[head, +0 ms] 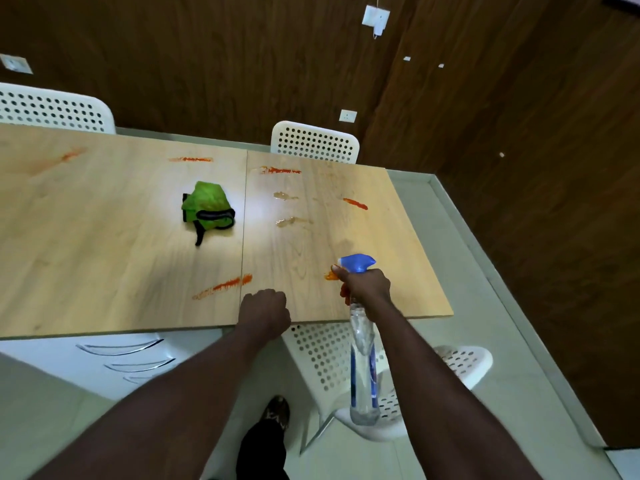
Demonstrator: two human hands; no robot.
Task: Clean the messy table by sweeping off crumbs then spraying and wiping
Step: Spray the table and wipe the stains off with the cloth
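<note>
My right hand (365,284) grips the neck of a clear spray bottle (362,362) with a blue trigger head, held over the near right part of the light wooden table (104,265). The nozzle points away from me across the tabletop. My left hand (265,311) is a closed fist resting at the table's near edge, holding nothing. A crumpled green cloth (207,209) with dark trim lies mid-table. Orange-red sauce streaks (227,285) and wet smears (285,195) mark the surface; another orange smear (330,276) sits just left of my right hand.
White perforated chairs stand around the table: one at the far side (314,142), one at the far left (52,107), one below my right arm (346,355). A dark wooden wall rises behind. My foot (277,412) stands on the pale floor.
</note>
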